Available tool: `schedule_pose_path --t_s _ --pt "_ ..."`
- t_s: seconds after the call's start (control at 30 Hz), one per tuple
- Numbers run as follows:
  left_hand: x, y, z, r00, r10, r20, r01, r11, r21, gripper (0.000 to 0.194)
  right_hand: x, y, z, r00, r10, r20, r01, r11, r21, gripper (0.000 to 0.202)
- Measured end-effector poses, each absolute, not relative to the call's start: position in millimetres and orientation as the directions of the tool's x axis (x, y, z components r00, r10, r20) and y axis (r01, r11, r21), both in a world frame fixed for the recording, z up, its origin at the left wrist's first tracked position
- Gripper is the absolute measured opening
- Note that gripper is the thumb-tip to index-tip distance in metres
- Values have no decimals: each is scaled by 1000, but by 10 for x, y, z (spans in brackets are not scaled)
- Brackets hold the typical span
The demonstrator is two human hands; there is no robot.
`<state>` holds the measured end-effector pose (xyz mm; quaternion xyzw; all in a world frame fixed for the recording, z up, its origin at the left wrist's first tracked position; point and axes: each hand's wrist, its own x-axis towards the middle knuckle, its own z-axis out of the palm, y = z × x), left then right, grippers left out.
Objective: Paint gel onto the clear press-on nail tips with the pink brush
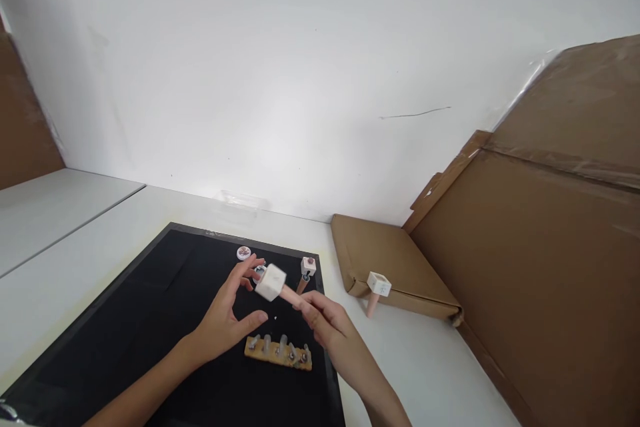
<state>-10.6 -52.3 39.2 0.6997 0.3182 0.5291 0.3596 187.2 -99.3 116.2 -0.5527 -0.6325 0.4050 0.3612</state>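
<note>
My right hand [330, 330] is closed around the pinkish handle of a small tool with a white block head [271, 281], tilted up to the left over the black mat [200, 300]. Fingers apart, my left hand [227, 317] reaches round the block's left side; I cannot tell whether it touches. Behind the held tool stands a similar white block [309, 265] with a reddish spot on it and a brownish handle below. Two small round discs lie near the mat's back edge, one a white-rimmed disc [243, 253], the other partly hidden by my left fingers.
A tan strip [277, 355] with several clear upright pieces lies on the mat below my hands. To the right, another white-headed tool [379, 284] stands against a flat cardboard box [390, 247]. Tall cardboard [560, 247] walls the right side; a white wall [300, 80] rises behind.
</note>
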Motion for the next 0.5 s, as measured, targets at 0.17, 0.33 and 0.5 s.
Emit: schedule_pose_path --t_s 0.17,0.33,0.5 --pt "-125 -493 401 203 902 381 -11 -386 922 42 1857 -739 1080 -231 973 -10 388 82 -918 47" --pt "-133 -428 451 29 956 293 -203 -281 938 36 2250 -396 735 -4 997 81 431 75 -899 54" --pt "-161 -408 516 16 975 220 -284 -207 936 43 2482 -211 339 98 983 157 550 78 -832 23"
